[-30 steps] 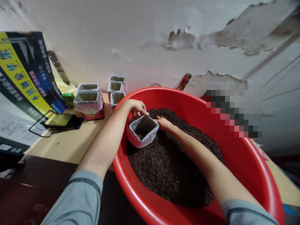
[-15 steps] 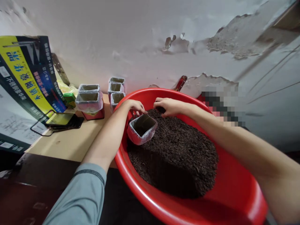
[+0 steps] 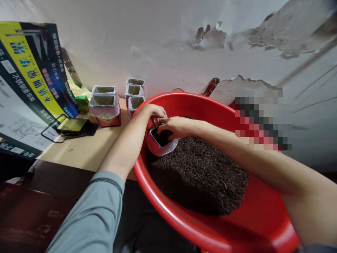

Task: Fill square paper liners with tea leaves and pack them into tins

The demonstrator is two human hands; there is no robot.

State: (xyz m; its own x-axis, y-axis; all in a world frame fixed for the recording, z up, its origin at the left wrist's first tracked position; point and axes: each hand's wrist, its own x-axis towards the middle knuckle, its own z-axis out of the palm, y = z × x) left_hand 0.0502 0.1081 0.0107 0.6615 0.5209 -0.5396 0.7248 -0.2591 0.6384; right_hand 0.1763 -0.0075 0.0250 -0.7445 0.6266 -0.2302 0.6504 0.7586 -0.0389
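Note:
A tin lined with a clear plastic bag stands tilted among loose dark tea leaves in a big red basin. At its far rim, my left hand is closed on the tin's edge and liner. My right hand reaches over the mouth from the right, its fingers curled down into the opening around dark leaves. The fingertips and how full the tin is are partly hidden.
Left of the basin, more bag-lined tins stand on a tan board. Dark lids or frames, a green packet and a large printed carton are farther left. A peeling wall rises behind.
My right hand has moved left from the leaf pile to over the tin's mouth. My left hand stays at the far rim. The whole view has shifted slightly.

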